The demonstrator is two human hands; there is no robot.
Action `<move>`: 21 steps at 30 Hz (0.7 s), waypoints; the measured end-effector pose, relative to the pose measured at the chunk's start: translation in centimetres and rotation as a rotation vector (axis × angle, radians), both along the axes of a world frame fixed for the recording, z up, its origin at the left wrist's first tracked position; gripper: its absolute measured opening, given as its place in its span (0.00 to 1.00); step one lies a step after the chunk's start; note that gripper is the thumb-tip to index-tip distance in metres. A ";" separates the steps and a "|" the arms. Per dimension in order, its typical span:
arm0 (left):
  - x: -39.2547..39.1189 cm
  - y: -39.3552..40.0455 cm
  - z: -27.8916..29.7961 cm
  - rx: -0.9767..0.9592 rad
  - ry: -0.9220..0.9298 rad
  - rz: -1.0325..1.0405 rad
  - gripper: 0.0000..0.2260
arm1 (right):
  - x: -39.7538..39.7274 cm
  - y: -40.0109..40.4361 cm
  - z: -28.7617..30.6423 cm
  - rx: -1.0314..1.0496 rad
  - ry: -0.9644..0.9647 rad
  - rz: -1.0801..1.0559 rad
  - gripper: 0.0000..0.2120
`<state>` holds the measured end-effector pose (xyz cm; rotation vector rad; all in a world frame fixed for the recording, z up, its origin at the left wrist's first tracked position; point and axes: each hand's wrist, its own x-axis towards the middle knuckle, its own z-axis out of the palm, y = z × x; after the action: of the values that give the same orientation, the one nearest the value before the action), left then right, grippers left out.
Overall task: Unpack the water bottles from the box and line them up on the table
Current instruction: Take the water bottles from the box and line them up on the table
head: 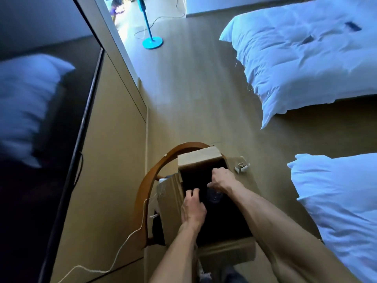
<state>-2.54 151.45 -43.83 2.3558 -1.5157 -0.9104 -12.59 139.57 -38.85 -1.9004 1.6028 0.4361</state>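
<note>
Both hands reach into the open cardboard box (pixel 204 203), which sits on a wooden chair (pixel 146 186). The right hand (pixel 221 178) curls its fingers over what looks like the top of a clear water bottle (pixel 214 196) standing deep in the dark interior, though the view there is poor. The left hand (pixel 193 207) rests loosely bent on the box's left wall, holding nothing. A full bottle will likely be heavy and its thin plastic slippery and soft, so gripping around the neck or shoulder seems safest.
</note>
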 end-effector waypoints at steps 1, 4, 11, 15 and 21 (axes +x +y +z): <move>0.4 0.2 1.0 -0.052 0.023 0.032 0.21 | 0.5 -0.6 2.1 0.015 -0.002 0.004 0.10; 1.9 0.8 3.0 -0.063 0.273 0.371 0.19 | 1.2 -2.3 8.2 0.107 -0.063 0.009 0.14; 5.9 1.1 8.9 0.196 1.577 0.769 0.28 | 6.3 -2.4 20.5 0.027 -0.073 0.119 0.10; 8.2 1.3 12.4 0.045 1.612 0.697 0.28 | 10.2 -0.9 23.4 -0.150 -0.199 0.109 0.14; 9.3 4.4 15.6 -0.151 1.599 0.775 0.28 | 15.8 2.1 25.5 -0.351 -0.297 0.179 0.19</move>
<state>6.73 155.84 -28.19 1.0587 -0.0098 -1.5967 3.24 141.69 -13.31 -2.2556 1.3847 -0.0664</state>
